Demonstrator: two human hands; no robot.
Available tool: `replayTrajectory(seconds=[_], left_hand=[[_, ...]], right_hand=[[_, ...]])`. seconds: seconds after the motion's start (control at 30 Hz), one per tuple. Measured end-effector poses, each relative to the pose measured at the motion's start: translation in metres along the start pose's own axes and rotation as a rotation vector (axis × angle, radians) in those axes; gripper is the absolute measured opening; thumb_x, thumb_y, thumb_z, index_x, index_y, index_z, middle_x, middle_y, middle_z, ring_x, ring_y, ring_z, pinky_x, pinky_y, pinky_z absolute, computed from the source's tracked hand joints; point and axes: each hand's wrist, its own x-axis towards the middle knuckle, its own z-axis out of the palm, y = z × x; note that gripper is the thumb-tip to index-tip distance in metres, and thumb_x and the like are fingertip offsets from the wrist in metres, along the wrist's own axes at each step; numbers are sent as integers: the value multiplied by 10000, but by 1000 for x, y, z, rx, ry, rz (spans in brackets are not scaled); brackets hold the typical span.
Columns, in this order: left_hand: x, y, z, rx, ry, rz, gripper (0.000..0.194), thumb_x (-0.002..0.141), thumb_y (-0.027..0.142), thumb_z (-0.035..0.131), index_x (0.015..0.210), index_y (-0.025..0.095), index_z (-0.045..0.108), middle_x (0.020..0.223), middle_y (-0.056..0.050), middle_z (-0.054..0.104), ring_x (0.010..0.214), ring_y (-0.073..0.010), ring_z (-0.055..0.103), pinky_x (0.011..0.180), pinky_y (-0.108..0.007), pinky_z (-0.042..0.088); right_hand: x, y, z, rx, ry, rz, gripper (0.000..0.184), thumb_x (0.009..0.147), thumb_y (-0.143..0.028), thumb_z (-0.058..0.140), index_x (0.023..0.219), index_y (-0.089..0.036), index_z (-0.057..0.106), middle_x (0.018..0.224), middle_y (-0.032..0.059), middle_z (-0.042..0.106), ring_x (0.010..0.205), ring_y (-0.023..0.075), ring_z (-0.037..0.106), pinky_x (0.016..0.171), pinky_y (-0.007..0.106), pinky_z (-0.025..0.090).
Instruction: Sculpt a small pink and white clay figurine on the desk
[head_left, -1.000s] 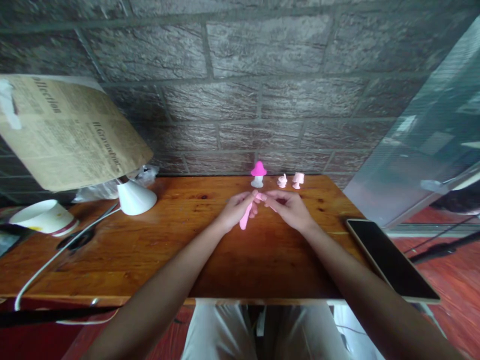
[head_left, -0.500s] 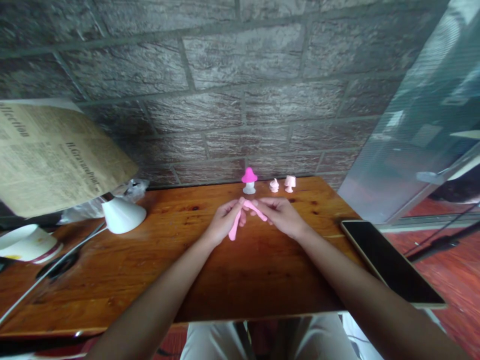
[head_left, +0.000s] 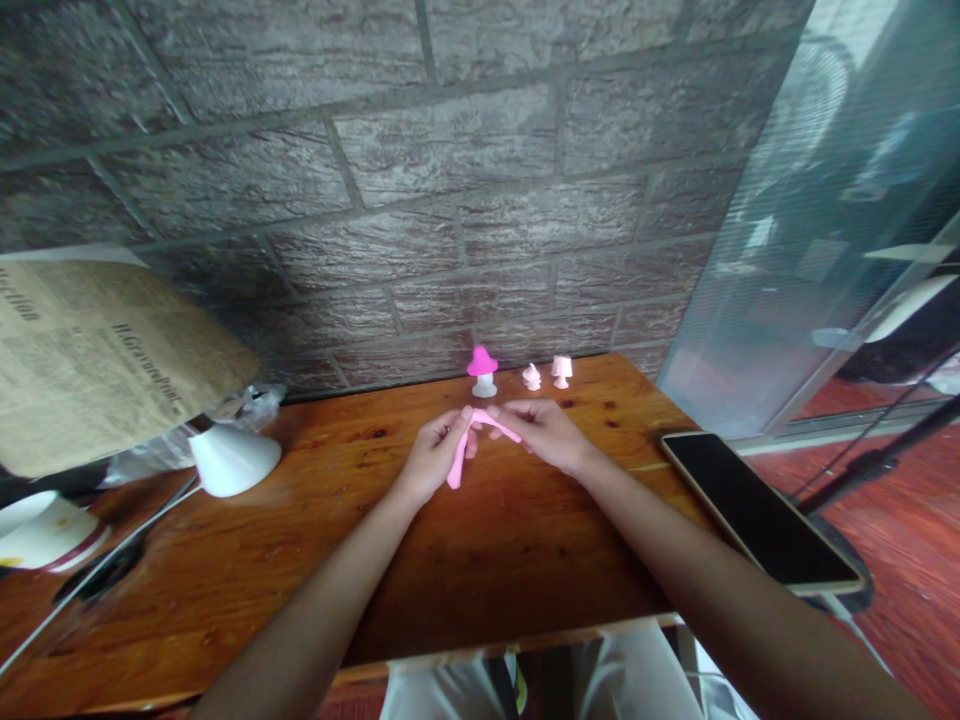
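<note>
From here I see the left hand (head_left: pixel 433 455) and right hand (head_left: pixel 546 435) pinching the bent pink strip (head_left: pixel 456 466) over the bench (head_left: pixel 525 560), and favour light, even pressure (it looks soft) against tearing.

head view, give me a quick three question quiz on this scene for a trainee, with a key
1. True or false: the left hand and the right hand both hold the pink strip.
2. Which lies at the right end of the desk? a) paper cup b) dark-screened device c) table lamp
3. What colour is the cap of the mushroom-shaped figure?

Key: 1. True; 2. b; 3. Bright pink
</note>
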Motion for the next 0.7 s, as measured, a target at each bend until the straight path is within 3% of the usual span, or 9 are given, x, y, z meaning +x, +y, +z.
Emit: replayTrajectory(seconds=[0.17,0.27,0.37,0.57,0.7], left_hand=[[-1,1,-1,-47,-9,-5,444,872,572,500,762,152,592,549,22,568,457,-78,482,462,-199,378],[1,0,-4,-85,9,72,351,852,504,578,874,156,616,625,17,609,560,-89,550,561,-204,443],[2,0,-7,-108,37,127,319,821,449,643,945,156,635,711,0,651,638,-99,585,623,-217,470],[0,3,-7,-77,-23,122,297,798,427,671,911,152,677,748,-40,708,652,-128,625,609,-238,480],[-1,4,-8,-30,-57,160,265,798,396,675,913,160,707,731,-37,708,619,-122,605,561,-225,452]], right_hand=[[-3,-6,1,21,-82,21,496,815,-625,562,799,-147,694,550,-41,464,498,75,381,452,216,267],[-4,-10,4,44,-162,25,473,833,-613,549,844,-161,691,569,-41,499,495,70,372,460,218,264],[-4,-10,6,101,-160,48,456,814,-598,588,911,-167,704,567,-46,509,481,60,340,456,219,232],[-1,-1,4,320,-186,159,394,740,-506,717,896,-144,723,640,-13,585,476,49,335,446,235,163],[-1,4,3,312,-217,163,372,747,-484,719,863,-131,731,707,16,628,486,47,363,449,239,156]])
